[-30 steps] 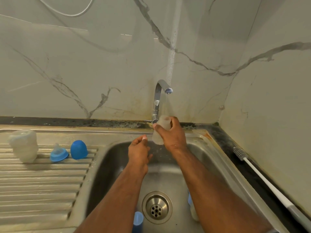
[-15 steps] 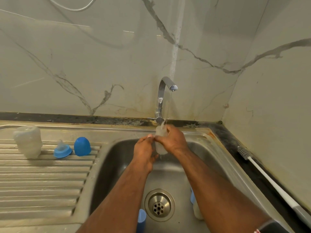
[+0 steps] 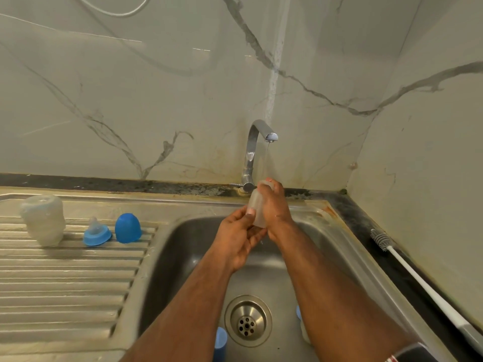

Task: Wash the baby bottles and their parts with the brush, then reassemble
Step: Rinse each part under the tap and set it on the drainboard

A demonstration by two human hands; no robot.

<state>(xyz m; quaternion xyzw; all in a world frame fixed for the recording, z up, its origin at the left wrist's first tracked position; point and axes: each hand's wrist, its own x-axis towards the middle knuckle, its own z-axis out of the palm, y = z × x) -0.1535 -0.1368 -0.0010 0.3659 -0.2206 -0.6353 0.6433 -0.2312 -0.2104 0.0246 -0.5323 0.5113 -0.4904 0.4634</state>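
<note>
A: Head view. R hand?
B: Fingers curled round a clear bottle, held upright-ish above the back edge of the sink, right under the tap. Thin stream of water from the spout.
A: L hand?
B: Touching the bottle's lower part, thumb tip pressed on its side, other fingers loosely curled under the base. Can't tell if it's a true pinch, the fingers are partly hidden behind the palm.
A: Other parts?
B: Drainboard, back-left corner: 2nd clear bottle standing, looks mouth-down but not sure. Just right of it a blue collar w/ clear nipple, then a blue dome cap, both near the basin's left edge, apart from each other.
A: In the basin?
B: Drain at front centre. Blue piece just left of it, at the front edge. Another blue/white bit right of the drain, mostly behind the R forearm, can't ID.
A: Brush?
B: Bottle brush lying on the dark counter strip along the right wall, bristle end toward the back.
</note>
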